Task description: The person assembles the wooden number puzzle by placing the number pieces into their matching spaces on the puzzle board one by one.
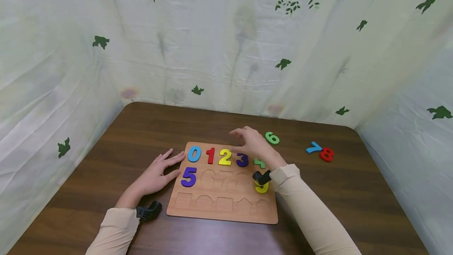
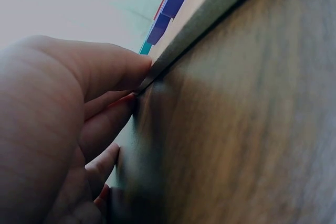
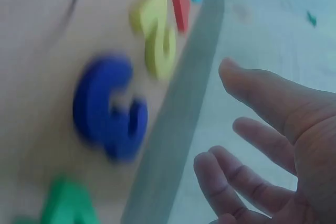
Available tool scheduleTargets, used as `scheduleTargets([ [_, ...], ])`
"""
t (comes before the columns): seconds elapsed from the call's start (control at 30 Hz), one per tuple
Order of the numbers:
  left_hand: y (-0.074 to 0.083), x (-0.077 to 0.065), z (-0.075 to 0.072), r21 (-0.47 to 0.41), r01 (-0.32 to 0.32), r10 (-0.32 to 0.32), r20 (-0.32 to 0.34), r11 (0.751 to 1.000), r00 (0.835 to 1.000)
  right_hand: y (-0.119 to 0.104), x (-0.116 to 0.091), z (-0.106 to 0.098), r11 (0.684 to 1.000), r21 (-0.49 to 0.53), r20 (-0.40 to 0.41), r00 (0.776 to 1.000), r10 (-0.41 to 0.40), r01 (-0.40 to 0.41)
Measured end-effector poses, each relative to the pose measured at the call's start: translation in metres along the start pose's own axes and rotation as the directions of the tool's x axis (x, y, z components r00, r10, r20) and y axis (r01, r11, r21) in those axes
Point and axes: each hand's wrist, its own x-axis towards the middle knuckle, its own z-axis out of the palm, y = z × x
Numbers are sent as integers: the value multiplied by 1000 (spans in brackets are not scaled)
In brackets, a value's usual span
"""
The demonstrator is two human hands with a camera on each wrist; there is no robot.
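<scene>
A wooden number board lies on the table. My left hand touches its left edge with thumb and fingertips, the fingers fairly straight. Over the board's upper right part hovers my right hand, empty, with relaxed fingers. Below it is the dark blue 3. The top row also holds a blue 0, a red 1, a yellow 2 and a green 4, partly hidden by the right arm. A purple 5 and a half-covered yellow 9 are in the second row.
Loose on the table beyond the right hand lie a green 6, a blue 7 and a red 8. Several carved recesses show on the board's lower rows. A patterned curtain hangs behind the brown table.
</scene>
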Motion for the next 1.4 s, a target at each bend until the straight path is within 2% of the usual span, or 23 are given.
scheduleTargets([
  [0.23, -1, -1, 0, 8, 7, -7, -1, 1000, 1000, 35, 3, -20, 994, 12, -27, 994, 107, -107],
  [0.4, -1, 0, 0, 8, 5, -5, -1, 1000, 1000, 59, 4, -25, 994, -30, -65, 992, 107, -109],
  [0.7, 0, 0, 0, -3, 14, -14, 3, 1000, 1000, 94, 6, -33, 989, -22, -51, 988, 144, -145],
  [1.0, -1, -1, 0, -3, 24, -24, 4, 1000, 1000, 115, 5, -32, 980, -55, -27, 982, 189, -190],
  [1.4, -2, 0, 1, 0, 15, -15, -3, 1000, 1000, 120, 6, -33, 977, -40, -32, 977, 210, -211],
])
